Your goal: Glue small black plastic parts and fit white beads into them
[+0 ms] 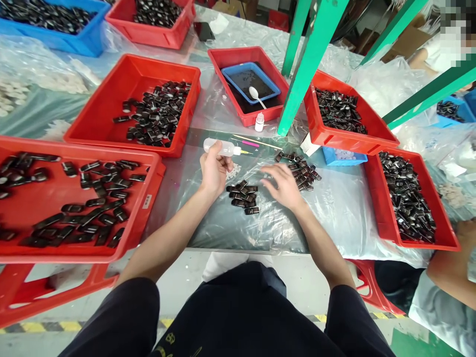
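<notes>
My left hand [213,171] is closed around a clear squeeze bottle [219,147], its thin yellow needle tip pointing right. My right hand [281,184] hovers over the plastic-covered table, fingers bent and apart, with nothing seen in it. Just left of it lies a small group of glossy black parts [243,197]. Beyond it sits a looser heap of the same parts [303,171], partly hidden by the hand. Tiny white pieces [233,171] are scattered beside my left hand. A pink stick [250,143] and a thin wooden stick [260,142] lie behind the bottle tip.
Red trays [126,69] of black parts flank the workspace. At the back, another red tray [247,119] holds a blue tray [273,89] and a white spoon [254,92]. A small white bottle [259,122] stands before it. A green post [301,74] rises nearby. Another person's arm [451,267] is at right.
</notes>
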`<state>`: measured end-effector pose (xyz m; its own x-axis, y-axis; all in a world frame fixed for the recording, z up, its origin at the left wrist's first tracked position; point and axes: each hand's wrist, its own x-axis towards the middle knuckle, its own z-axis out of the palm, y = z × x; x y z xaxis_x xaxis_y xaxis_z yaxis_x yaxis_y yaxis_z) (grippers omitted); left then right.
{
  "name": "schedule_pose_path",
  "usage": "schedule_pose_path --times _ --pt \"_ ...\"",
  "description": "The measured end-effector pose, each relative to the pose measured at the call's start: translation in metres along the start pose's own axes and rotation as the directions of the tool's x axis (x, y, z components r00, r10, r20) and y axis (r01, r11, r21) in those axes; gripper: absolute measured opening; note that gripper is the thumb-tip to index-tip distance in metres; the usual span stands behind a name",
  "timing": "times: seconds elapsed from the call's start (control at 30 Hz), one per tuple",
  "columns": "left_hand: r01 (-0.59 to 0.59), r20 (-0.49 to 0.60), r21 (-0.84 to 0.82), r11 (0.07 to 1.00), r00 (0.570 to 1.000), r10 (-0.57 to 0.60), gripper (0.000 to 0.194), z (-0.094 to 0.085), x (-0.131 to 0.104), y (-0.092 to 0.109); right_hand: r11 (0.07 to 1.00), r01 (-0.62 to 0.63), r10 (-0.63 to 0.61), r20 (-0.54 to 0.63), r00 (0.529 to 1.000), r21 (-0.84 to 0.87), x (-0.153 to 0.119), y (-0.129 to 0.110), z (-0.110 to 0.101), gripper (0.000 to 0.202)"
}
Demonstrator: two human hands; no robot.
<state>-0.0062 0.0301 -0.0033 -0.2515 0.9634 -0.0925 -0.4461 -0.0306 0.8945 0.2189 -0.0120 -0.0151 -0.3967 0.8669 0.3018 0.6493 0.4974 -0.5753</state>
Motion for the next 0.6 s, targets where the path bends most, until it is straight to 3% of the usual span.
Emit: schedule_pose_path --times 0.1,0.23,0.33,0.6 --pt "-0.008 -0.009 0.008 1.0 1.0 0.008 0.047 0.0 0.0 0.0 0.967 -0.182 0.174 -0.059 0.983 -0.176 -0.002 0.02 -0.032 0.034" --pt "-0.016 -0.002 -0.015 1.0 1.0 0.016 0.047 0.0 0.0 0.0 0.909 -0.298 0.321 0.03 0.947 -0.292 -0.012 0.036 -0.06 0.044" --pt "-0.015 -0.002 -0.011 1.0 1.0 0.015 0.045 0.0 0.0 0.002 0.896 -0.315 0.355 0.08 0.931 -0.315 -0.016 0.038 -0.064 0.043" --pt "-0.002 -0.026 0.003 1.0 1.0 0.002 0.045 0.003 -0.003 0.005 0.883 -0.348 0.366 -0.001 0.93 -0.313 -0.015 0.05 -0.052 0.028"
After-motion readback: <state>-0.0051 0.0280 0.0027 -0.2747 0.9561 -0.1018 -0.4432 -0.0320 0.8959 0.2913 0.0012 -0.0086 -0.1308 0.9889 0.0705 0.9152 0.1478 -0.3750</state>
